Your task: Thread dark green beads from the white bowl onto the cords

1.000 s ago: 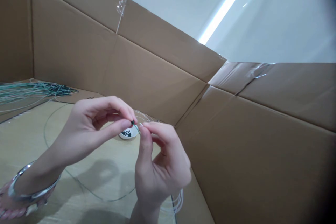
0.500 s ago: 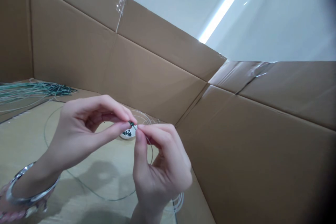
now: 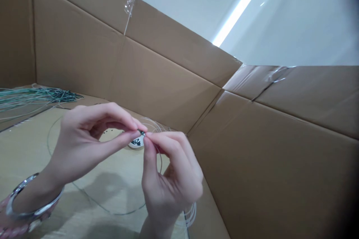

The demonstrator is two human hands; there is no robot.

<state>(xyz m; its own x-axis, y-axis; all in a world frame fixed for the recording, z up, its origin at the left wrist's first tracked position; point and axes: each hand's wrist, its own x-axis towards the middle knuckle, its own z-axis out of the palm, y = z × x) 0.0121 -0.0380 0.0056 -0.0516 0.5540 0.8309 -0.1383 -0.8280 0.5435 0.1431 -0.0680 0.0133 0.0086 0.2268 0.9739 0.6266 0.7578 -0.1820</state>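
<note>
Thumb and forefinger of my left hand [image 3: 92,140] pinch a small dark green connector-like piece [image 3: 141,132]; its exact kind is too small to make out. My right hand [image 3: 172,173] pinches a thin wire [image 3: 160,157] close against that piece, fingertips of both hands nearly touching. From there the wire loops down over the table surface and round behind my left wrist. Behind the fingertips, partly hidden, sits a round white dish [image 3: 136,146] with small black bits in it. My left wrist carries a silver bangle [image 3: 35,214] and pink beads.
A bundle of green and white wires [image 3: 36,99] lies at the far left. Pale coiled wires [image 3: 153,123] lie behind the dish, and more white wire [image 3: 191,214] is at the right table edge. Cardboard walls [image 3: 168,86] stand behind and to the right.
Both hands stay almost in place. My right fingertips have edged slightly left toward the green piece, and less of it shows. Small dark bits on the table now show behind my left hand.
</note>
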